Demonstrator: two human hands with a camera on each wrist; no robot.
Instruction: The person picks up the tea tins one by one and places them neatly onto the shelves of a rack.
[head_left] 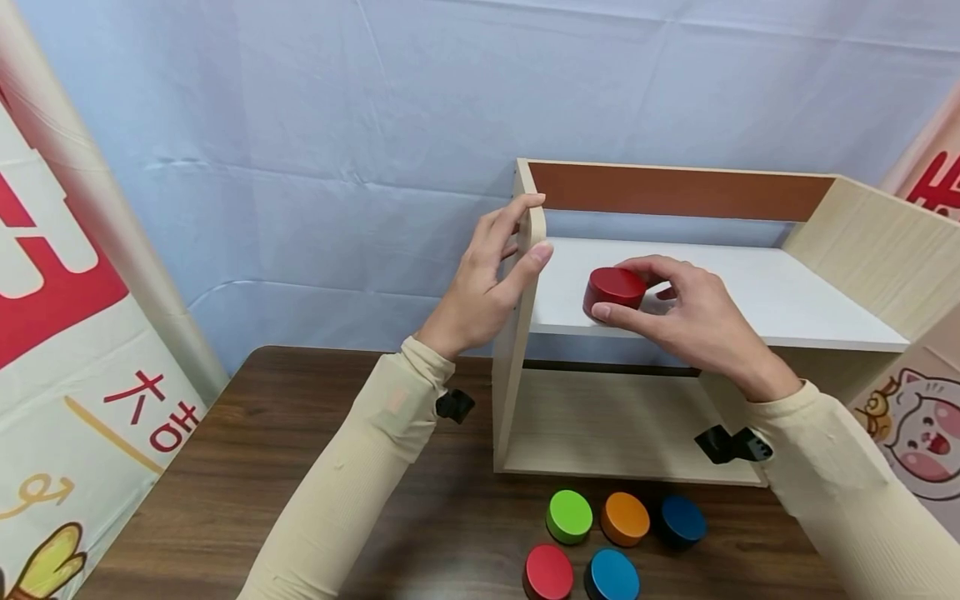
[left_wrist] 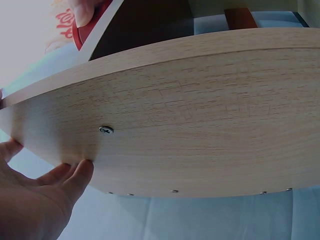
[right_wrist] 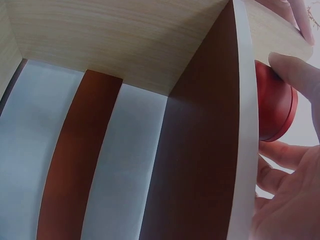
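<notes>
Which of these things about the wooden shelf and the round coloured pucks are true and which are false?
1. The right hand holds a dark red round puck on the white shelf board. True.
2. The left hand is picking up the green round puck. False: it grips the front edge of the light wooden side panel of the shelf unit.
3. Five round pucks lie on the dark brown wooden table in front of the shelf. True.
4. The orange round puck sits on the white shelf board. False: it lies on the table.
</notes>
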